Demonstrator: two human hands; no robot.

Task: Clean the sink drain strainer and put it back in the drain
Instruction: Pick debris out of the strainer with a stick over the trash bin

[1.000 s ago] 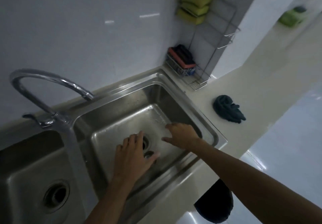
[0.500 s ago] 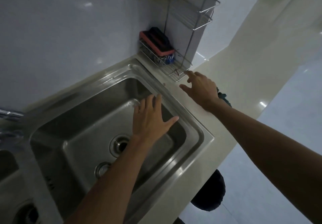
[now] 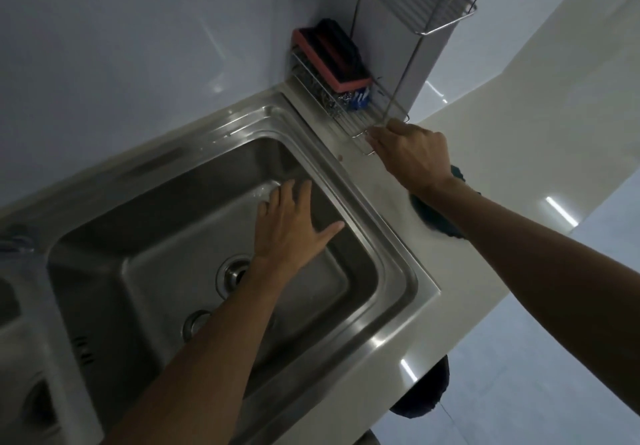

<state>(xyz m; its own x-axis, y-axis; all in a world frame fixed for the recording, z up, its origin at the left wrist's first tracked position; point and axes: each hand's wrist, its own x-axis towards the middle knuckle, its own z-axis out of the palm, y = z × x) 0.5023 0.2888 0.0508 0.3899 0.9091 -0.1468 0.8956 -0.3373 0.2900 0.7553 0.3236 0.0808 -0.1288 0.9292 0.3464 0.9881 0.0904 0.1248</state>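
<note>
The steel sink basin [image 3: 398, 271] has its round drain opening [image 3: 230, 276] near the middle. A smaller round metal piece, apparently the strainer [image 3: 193, 327], lies on the basin floor just in front of the drain, half hidden by my left forearm. My left hand [image 3: 291, 226] hovers flat above the basin's far right part, fingers spread, holding nothing. My right hand [image 3: 412, 157] is on the counter at the front corner of the wire rack [image 3: 349, 119]. Its fingers curl down onto the rack's rim, and the fingertips are hidden.
The rack holds a red and black sponge [image 3: 332, 60], steel wool and something blue. A dark cloth [image 3: 440, 217] lies on the pale counter [image 3: 502, 288] under my right forearm. A second basin [image 3: 20, 392] is at the left. A dark round object [image 3: 422, 396] sits below the counter edge.
My right hand left the basin and travelled to the rack's front corner, where its fingers curled. My left hand lifted off the drain area toward the far right. The view swung right.
</note>
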